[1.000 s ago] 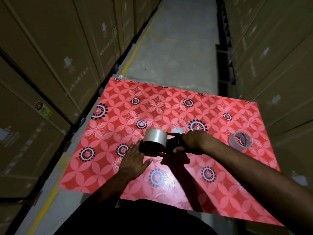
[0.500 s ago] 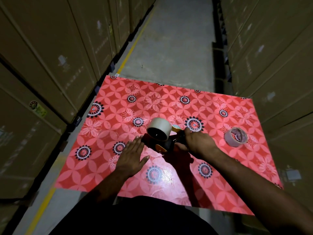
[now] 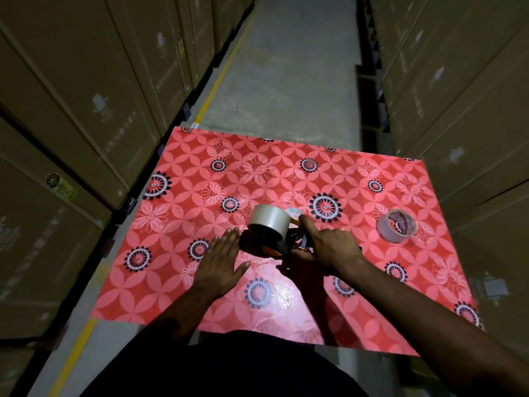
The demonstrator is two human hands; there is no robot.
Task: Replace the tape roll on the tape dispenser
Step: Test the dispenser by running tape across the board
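Note:
A full roll of clear tape [image 3: 269, 222] sits on a dark and orange tape dispenser [image 3: 267, 247] near the middle of the red flower-patterned table [image 3: 200, 173]. My right hand [image 3: 329, 247] grips the dispenser from its right side, index finger stretched toward the roll. My left hand [image 3: 221, 262] lies flat on the table just left of the dispenser, fingers spread, holding nothing. A thinner, nearly spent tape roll [image 3: 396, 229] lies alone on the table to the right.
Tall stacks of brown cartons [image 3: 86, 110] line both sides of a narrow aisle. Grey concrete floor [image 3: 286, 67] with a yellow line [image 3: 217, 81] runs ahead beyond the table's far edge.
The dispenser with its roll has tilted and shifted slightly away from me. My left hand stays flat beside it. The camera view has tipped a little.

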